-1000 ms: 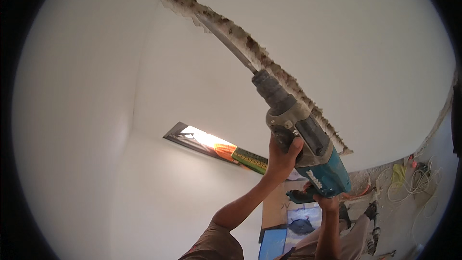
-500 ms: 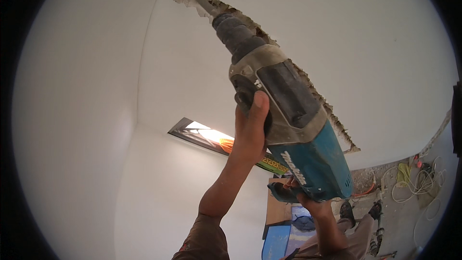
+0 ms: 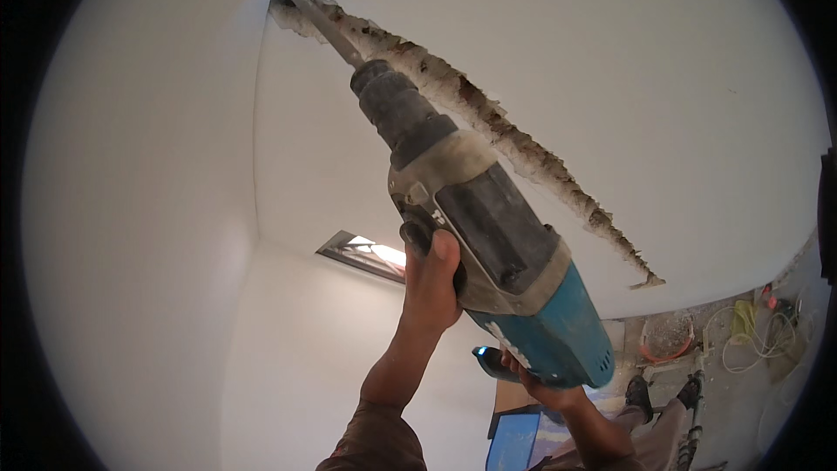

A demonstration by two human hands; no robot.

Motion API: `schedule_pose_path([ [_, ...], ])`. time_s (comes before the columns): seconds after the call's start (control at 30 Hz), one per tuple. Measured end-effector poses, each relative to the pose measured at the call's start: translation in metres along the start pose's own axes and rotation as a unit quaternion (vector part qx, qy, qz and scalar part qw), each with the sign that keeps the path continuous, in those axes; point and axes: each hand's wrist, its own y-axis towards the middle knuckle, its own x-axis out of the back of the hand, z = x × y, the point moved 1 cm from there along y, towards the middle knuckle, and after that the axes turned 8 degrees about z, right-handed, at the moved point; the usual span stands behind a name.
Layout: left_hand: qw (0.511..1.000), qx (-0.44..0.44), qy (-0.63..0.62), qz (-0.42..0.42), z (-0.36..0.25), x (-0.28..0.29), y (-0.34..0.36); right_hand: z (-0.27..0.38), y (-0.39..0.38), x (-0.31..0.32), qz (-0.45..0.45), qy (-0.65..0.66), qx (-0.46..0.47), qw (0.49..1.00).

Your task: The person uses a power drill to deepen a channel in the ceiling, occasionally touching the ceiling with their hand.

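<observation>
We clamp our left hand round the dusty teal-and-grey rotary hammer, right hand closed on its grip, steadying the chisel bit in the rough wall channel.

Both hands gripping teal rotary hammer, chisel bit in ceiling groove

White walls and ceiling fill the frame, rough chased groove running diagonally across the upper centre, bright window at centre, cables and rubble lower right
</observation>
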Motion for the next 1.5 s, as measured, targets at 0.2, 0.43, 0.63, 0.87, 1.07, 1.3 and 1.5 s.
schedule_pose_path([
  [0.2, 0.982, -0.003, 0.18, -0.061, -0.041, -0.031, -0.003, 0.036, -0.051, 0.041, 0.022, -0.088, 0.02, 0.996],
  [0.43, 0.999, 0.041, -0.019, -0.028, -0.063, -0.069, 0.006, 0.081, -0.07, 0.076, -0.059, -0.08, -0.028, 0.995],
  [0.63, 0.998, 0.055, -0.028, -0.004, -0.049, -0.081, -0.013, 0.079, -0.07, 0.07, -0.09, -0.096, 0.008, 0.991],
  [0.87, 0.992, 0.026, 0.116, -0.038, -0.004, -0.056, -0.036, 0.056, -0.071, 0.038, -0.073, -0.422, 0.2, 0.881],
  [1.07, 0.991, -0.015, 0.107, -0.074, -0.007, -0.063, -0.043, 0.052, -0.067, 0.037, -0.096, -0.525, 0.246, 0.809],
  [1.3, 0.997, -0.024, -0.072, -0.032, -0.014, -0.063, -0.046, 0.053, -0.064, 0.014, -0.132, -0.628, 0.257, 0.723],
  [1.5, 0.997, -0.017, 0.036, -0.072, -0.022, -0.032, -0.041, 0.052, -0.04, -0.005, -0.011, 0.143, -0.077, 0.987],
])
